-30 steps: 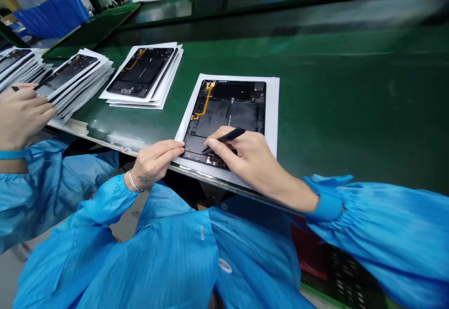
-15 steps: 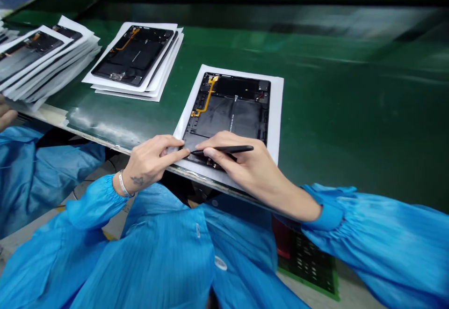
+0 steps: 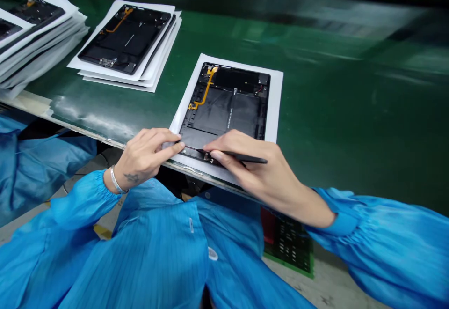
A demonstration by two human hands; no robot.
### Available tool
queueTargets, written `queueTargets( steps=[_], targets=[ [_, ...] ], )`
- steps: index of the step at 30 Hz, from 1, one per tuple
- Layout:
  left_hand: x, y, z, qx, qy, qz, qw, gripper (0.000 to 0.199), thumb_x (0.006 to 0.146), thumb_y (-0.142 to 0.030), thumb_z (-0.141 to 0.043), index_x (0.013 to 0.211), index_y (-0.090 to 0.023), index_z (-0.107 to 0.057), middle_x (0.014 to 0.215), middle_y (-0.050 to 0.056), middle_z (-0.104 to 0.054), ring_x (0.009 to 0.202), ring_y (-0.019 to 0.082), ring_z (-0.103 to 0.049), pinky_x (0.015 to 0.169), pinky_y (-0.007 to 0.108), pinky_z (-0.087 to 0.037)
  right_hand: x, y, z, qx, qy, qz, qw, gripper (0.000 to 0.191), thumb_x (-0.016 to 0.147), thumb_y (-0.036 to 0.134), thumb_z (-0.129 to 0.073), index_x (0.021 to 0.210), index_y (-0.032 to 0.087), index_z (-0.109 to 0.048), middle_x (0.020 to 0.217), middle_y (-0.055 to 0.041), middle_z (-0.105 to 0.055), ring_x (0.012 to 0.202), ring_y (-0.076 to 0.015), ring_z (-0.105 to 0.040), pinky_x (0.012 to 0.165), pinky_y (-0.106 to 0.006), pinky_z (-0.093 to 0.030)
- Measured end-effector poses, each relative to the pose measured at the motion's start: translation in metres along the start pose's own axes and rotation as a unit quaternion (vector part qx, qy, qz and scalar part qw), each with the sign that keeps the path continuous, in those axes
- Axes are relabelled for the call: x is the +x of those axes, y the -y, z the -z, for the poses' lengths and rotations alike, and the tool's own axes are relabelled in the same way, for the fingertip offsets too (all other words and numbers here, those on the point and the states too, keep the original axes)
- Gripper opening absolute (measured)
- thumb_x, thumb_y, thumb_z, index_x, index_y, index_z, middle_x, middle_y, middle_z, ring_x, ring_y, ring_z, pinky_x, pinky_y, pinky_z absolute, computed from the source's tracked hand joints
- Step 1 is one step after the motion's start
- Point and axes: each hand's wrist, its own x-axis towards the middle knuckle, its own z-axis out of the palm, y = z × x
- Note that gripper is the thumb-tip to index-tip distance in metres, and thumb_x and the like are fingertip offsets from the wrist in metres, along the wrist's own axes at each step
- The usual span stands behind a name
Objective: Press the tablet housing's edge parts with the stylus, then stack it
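A black tablet housing (image 3: pixel 224 107) lies open-backed on a white paper sheet (image 3: pixel 276 105), with an orange flex cable (image 3: pixel 205 91) on its upper left. My left hand (image 3: pixel 145 152) rests its fingertips on the lower left edge of the housing and sheet. My right hand (image 3: pixel 252 168) is shut around a slim black pointed tool (image 3: pixel 250 159), and its fingers cover the housing's lower edge. The tool's tip is hidden under my fingers or lies along that edge; I cannot tell which.
Two stacks of housings on paper, one (image 3: pixel 124 40) close by and one (image 3: pixel 45 33) further left, sit on the green bench (image 3: pixel 351 112). A co-worker's blue sleeve (image 3: pixel 35 168) lies at lower left. A dark crate (image 3: pixel 287 241) stands on the floor below.
The view has tilted down, shifting everything up in the picture. The black tool has swung from pointing up and right to lying low along the housing's lower edge. The co-worker's hand has gone from view.
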Motion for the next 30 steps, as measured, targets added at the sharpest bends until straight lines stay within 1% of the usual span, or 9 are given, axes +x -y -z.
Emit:
queueTargets(
  steps=[3, 9, 12, 14, 17, 21, 24, 27, 30],
  targets=[
    [-0.001, 0.0, 0.0, -0.008, 0.001, 0.003, 1.0, 0.032, 0.095, -0.004, -0.047, 0.117, -0.017, -0.067, 0.117, 0.009, -0.068, 0.113, 0.021, -0.063, 0.09, 0.035, -0.053, -0.01, 0.0, 0.005, -0.003, -0.013, -0.013, 1.0, 0.012, 0.103, 0.014, -0.054, 0.104, 0.015, -0.067, 0.096, -0.007, -0.065, 0.087, -0.0201, -0.061, 0.075, -0.033, -0.047],
    [0.0, -0.001, -0.003, -0.021, -0.015, 0.021, 0.999, 0.032, 0.095, -0.006, -0.046, 0.115, -0.019, -0.068, 0.115, 0.008, -0.069, 0.112, 0.02, -0.063, 0.089, 0.035, -0.053, -0.015, 0.0, 0.001, 0.008, -0.056, 0.01, 0.998, 0.013, 0.101, 0.009, -0.056, 0.102, 0.017, -0.066, 0.095, -0.0069, -0.066, 0.09, -0.0215, -0.061, 0.077, -0.036, -0.049],
    [0.0, -0.002, -0.003, -0.013, -0.017, 0.02, 1.0, 0.032, 0.095, -0.005, -0.046, 0.114, -0.017, -0.069, 0.117, 0.009, -0.068, 0.11, 0.021, -0.064, 0.086, 0.035, -0.052, -0.013, 0.0, -0.001, -0.002, -0.071, 0.017, 0.997, 0.012, 0.101, 0.008, -0.056, 0.1, 0.014, -0.066, 0.094, -0.0076, -0.065, 0.089, -0.0208, -0.06, 0.076, -0.035, -0.048],
    [0.0, -0.002, -0.003, -0.007, -0.021, 0.016, 1.0, 0.033, 0.094, -0.004, -0.046, 0.114, -0.017, -0.069, 0.119, 0.01, -0.068, 0.109, 0.021, -0.063, 0.085, 0.035, -0.052, -0.013, -0.002, -0.002, -0.008, -0.068, 0.033, 0.997, 0.01, 0.101, 0.007, -0.056, 0.101, 0.011, -0.066, 0.093, -0.0087, -0.065, 0.089, -0.021, -0.06, 0.076, -0.035, -0.048],
    [-0.001, -0.002, -0.004, -0.008, -0.022, 0.013, 1.0, 0.034, 0.095, -0.004, -0.045, 0.115, -0.016, -0.068, 0.119, 0.01, -0.068, 0.11, 0.021, -0.063, 0.086, 0.035, -0.052, -0.013, -0.004, -0.003, -0.029, -0.048, 0.059, 0.997, 0.01, 0.101, 0.007, -0.056, 0.105, 0.009, -0.065, 0.094, -0.01, -0.064, 0.091, -0.0215, -0.059, 0.077, -0.035, -0.047],
    [-0.002, -0.002, -0.005, -0.007, -0.02, 0.016, 1.0, 0.034, 0.096, -0.007, -0.043, 0.115, -0.018, -0.069, 0.118, 0.01, -0.068, 0.11, 0.02, -0.063, 0.084, 0.033, -0.051, -0.014, -0.005, -0.002, -0.1, 0.016, 0.102, 0.99, 0.012, 0.101, 0.008, -0.051, 0.106, 0.007, -0.062, 0.093, -0.0118, -0.062, 0.09, -0.0234, -0.056, 0.078, -0.037, -0.049],
    [-0.003, -0.001, -0.005, 0.0, -0.015, 0.008, 1.0, 0.033, 0.097, -0.008, -0.043, 0.115, -0.018, -0.068, 0.117, 0.01, -0.068, 0.11, 0.02, -0.063, 0.083, 0.033, -0.051, -0.014, -0.004, -0.002, -0.165, 0.057, 0.137, 0.975, 0.017, 0.099, 0.006, -0.045, 0.101, 0.007, -0.062, 0.089, -0.0129, -0.06, 0.087, -0.0246, -0.055, 0.075, -0.036, -0.05],
    [-0.002, -0.001, -0.004, 0.014, -0.008, -0.004, 1.0, 0.033, 0.097, -0.007, -0.042, 0.115, -0.017, -0.068, 0.118, 0.01, -0.068, 0.11, 0.02, -0.063, 0.083, 0.033, -0.05, -0.012, -0.003, -0.002, -0.201, 0.076, 0.163, 0.963, 0.022, 0.097, 0.004, -0.039, 0.097, 0.008, -0.061, 0.087, -0.0118, -0.058, 0.087, -0.0239, -0.054, 0.07, -0.033, -0.048],
    [0.0, -0.001, -0.003, 0.029, -0.003, -0.014, 0.999, 0.033, 0.096, -0.006, -0.042, 0.114, -0.016, -0.067, 0.118, 0.01, -0.067, 0.11, 0.021, -0.062, 0.082, 0.033, -0.05, -0.008, -0.002, -0.004, -0.214, 0.09, 0.16, 0.959, 0.024, 0.098, 0.005, -0.037, 0.095, 0.01, -0.061, 0.085, -0.0106, -0.056, 0.084, -0.023, -0.051, 0.065, -0.032, -0.043]
  ],
)
